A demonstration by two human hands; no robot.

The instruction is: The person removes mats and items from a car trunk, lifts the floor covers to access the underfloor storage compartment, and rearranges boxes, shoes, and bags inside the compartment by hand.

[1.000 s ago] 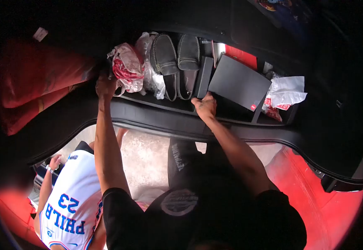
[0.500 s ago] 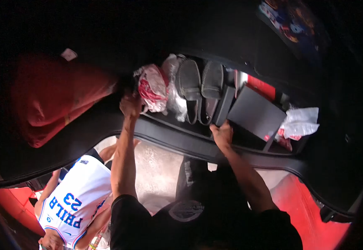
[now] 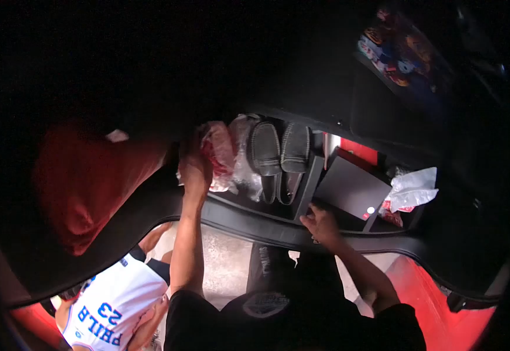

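Note:
My left hand [image 3: 196, 169] is at a crumpled pink-and-white plastic bag [image 3: 223, 153], which shows on both sides of it. Its dim fingers look closed on the bag. To the bag's right lie clear plastic wrapping [image 3: 244, 167] and a pair of dark slip-on shoes [image 3: 265, 149] with light stitching. My right hand [image 3: 322, 224] is at the front edge of the compartment, by the lower end of a black divider [image 3: 309, 187]. Its thumb and index finger are apart, and nothing shows between them. Beyond that hand lies a flat dark box [image 3: 351, 186].
A white plastic packet [image 3: 414, 186] with red parts lies at the right. The raised black sill [image 3: 255, 225] runs along the front. Red cloth [image 3: 82, 187] lies at the left. A person in a white jersey [image 3: 117, 307] is at the lower left.
The view has shifted, so the compartment sits lower in it. My left hand has moved from beside the plastic bag onto it. My right hand's grip at the divider's end has loosened.

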